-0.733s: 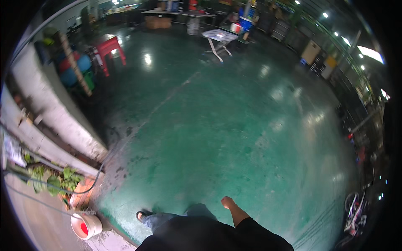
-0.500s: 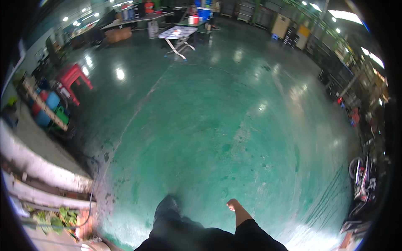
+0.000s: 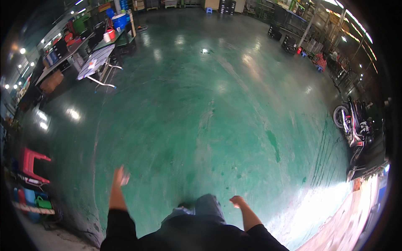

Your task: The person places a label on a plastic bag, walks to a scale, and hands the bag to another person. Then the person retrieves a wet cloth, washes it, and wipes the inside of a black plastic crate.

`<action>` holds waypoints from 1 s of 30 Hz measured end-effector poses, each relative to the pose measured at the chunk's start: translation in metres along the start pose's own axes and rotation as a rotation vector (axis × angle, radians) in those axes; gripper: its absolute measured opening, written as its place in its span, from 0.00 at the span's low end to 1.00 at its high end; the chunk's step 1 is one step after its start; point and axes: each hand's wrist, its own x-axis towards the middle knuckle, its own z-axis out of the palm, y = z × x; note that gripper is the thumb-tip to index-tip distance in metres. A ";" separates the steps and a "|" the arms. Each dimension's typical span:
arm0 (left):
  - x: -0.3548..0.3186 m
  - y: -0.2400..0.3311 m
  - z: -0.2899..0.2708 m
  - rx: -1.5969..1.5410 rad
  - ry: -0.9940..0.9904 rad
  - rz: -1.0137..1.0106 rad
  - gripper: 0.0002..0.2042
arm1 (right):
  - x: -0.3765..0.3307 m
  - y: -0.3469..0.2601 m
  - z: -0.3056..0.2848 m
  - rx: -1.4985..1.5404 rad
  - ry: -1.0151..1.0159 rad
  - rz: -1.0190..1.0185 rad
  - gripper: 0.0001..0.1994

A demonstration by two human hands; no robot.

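Observation:
My left hand (image 3: pixel 120 175) is swung out ahead over the green floor (image 3: pixel 180 125), on the left side. Motion smears its fingers, and a pale patch shows beside them that I cannot make out. Nearer my body, on the right, my right hand (image 3: pixel 237 201) hangs above the floor with its fingers curled in. Nothing shows in it, and it touches nothing. Between the two arms, one knee (image 3: pixel 209 206) in blue-grey trousers is raised forward.
Far left stands a folding table (image 3: pixel 95 62) beside a blue drum (image 3: pixel 119 21). A red stool (image 3: pixel 31 161) is at the left edge. On the right are a parked motorbike (image 3: pixel 349 123) and a crouching person (image 3: pixel 320 61). Bright light falls on the floor at lower right.
The view has turned to the right, so the folding table and stool sit further left. My left hand has come into view. The motorbike and the bright doorway side show more fully.

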 end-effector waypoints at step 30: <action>1.023 0.572 1.169 0.741 -0.314 0.404 0.18 | 0.510 0.781 -0.841 1.607 0.367 0.760 0.06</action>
